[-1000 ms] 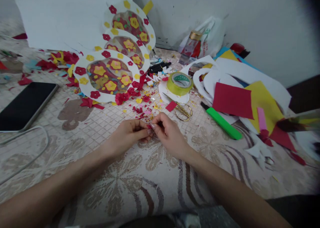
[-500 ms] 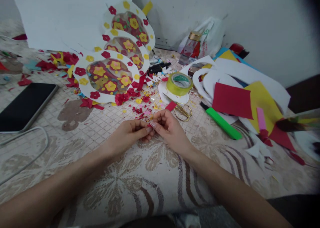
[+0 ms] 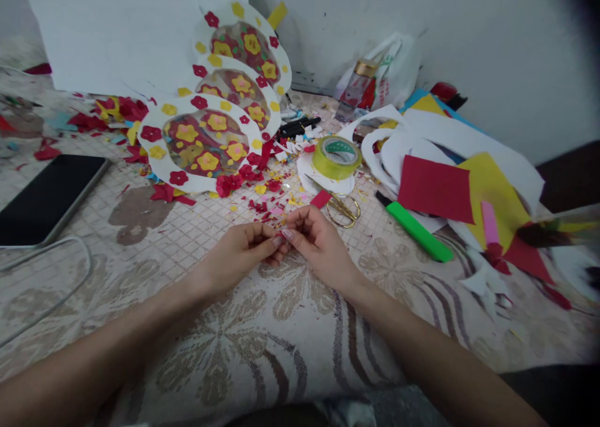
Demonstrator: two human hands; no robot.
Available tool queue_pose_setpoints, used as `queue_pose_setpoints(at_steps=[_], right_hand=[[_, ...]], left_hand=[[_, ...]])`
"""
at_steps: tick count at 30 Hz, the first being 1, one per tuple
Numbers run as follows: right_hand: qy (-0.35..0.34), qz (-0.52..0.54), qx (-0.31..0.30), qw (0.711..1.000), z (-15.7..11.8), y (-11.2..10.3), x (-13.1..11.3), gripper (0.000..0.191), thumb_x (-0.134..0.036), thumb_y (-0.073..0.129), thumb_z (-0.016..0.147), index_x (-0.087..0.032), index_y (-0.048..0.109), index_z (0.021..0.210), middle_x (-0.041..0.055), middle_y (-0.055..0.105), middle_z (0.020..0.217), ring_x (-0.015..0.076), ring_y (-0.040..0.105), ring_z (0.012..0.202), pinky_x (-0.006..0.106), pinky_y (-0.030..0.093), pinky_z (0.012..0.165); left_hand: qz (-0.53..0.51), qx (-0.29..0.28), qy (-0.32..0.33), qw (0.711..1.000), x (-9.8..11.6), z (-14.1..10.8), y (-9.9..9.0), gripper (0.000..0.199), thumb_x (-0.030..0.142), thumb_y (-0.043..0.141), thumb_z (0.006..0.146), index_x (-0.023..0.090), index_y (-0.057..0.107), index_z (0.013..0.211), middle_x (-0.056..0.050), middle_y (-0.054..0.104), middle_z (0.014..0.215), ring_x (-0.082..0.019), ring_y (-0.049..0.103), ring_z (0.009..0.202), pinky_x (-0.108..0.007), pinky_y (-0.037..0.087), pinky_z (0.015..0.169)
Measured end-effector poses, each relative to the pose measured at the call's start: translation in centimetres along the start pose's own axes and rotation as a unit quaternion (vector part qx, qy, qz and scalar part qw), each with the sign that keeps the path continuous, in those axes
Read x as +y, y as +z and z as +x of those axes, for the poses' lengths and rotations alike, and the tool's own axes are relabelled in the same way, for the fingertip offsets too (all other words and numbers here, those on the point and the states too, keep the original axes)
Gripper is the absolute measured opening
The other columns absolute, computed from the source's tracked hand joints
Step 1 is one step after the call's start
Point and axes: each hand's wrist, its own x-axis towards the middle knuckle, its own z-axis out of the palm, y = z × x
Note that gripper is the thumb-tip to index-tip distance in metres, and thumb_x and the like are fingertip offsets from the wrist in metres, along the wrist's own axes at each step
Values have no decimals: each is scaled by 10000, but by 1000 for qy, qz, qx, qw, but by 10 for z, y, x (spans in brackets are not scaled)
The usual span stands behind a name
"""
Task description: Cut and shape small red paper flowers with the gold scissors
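My left hand [image 3: 248, 247] and my right hand [image 3: 315, 239] meet fingertip to fingertip above the patterned cloth. Pinched between both thumbs and forefingers is a small piece of red paper [image 3: 282, 234], mostly hidden by the fingers. Just beyond my right hand lie gold-handled scissors [image 3: 344, 210] and a short red paper strip [image 3: 320, 199]. A roll of yellow-green tape [image 3: 336, 157] rests on a white paper piece behind them. Tiny red, pink and yellow scraps [image 3: 265, 209] are scattered past my fingertips.
White paper ovals decorated with paper flowers [image 3: 201, 142] lean at the back left. A phone [image 3: 49, 199] with a cable [image 3: 87, 258] lies left. On the right are a green marker [image 3: 419, 232], a red paper sheet [image 3: 435, 188], yellow paper [image 3: 487, 195] and white cutouts. A bottle [image 3: 356, 89] stands behind.
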Motion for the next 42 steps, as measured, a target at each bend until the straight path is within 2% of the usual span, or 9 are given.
queue_pose_setpoints(at_steps=[4,15,21,26,28,31,35,38,42], right_hand=[[-2,0,3,1000,0,0,-1,113,-137,524,821,-197,478,906,0,512,820,115,517,749,260,450,684],[-11,-27,26,999,-2,1,-3,83,-160,541,817,-198,478,856,-11,520,775,109,516,689,248,442,635],[-71,-8,-106,992,4,-15,-6,88,-220,539,857,-201,566,939,11,571,840,127,559,776,267,444,696],[-156,-75,-98,980,7,-20,-8,78,-221,546,858,-190,588,801,12,560,791,134,535,767,271,418,706],[-160,-106,-94,977,7,-19,-9,107,-213,528,867,-185,564,770,5,546,756,129,518,733,262,405,681],[-134,-167,-83,973,5,-18,-10,112,-175,510,865,-179,531,755,-7,519,727,122,496,696,247,382,647],[-69,-189,-73,977,3,-16,-8,90,-181,526,849,-177,534,759,-9,539,719,123,501,685,243,384,639],[-22,-132,-84,987,2,-15,-6,70,-217,495,870,-185,551,843,1,576,771,126,531,707,247,414,652],[0,-67,-101,993,1,-13,-4,69,-214,475,879,-190,539,891,0,580,787,122,554,719,252,438,669]], left_hand=[[34,10,36,999,0,0,0,124,256,573,773,133,585,779,-13,638,735,-108,575,645,-246,468,632],[19,4,19,1000,-1,0,-1,114,248,621,756,139,595,732,13,608,646,-98,553,613,-217,433,586],[-153,-59,-99,982,8,-3,-4,70,178,660,732,122,650,772,-18,648,740,-79,566,636,-198,455,610],[-208,-111,-172,957,12,-4,-8,81,153,692,706,120,668,776,-16,643,731,-56,555,604,-168,452,591],[-156,-121,-159,967,11,-3,-10,108,215,675,734,122,663,787,-25,648,754,-68,562,611,-183,458,596],[-1,-69,-41,997,7,-1,-10,182,291,651,753,138,643,851,-28,648,796,-106,577,677,-225,466,642],[177,17,89,980,3,-1,-9,155,294,591,784,153,621,840,-14,622,731,-130,563,676,-244,454,620],[199,12,85,976,3,-1,-8,158,291,549,805,147,614,805,-16,615,684,-132,563,646,-251,459,603],[115,-33,30,992,2,2,-8,179,308,565,791,135,607,795,-26,638,713,-127,582,646,-261,485,627]])
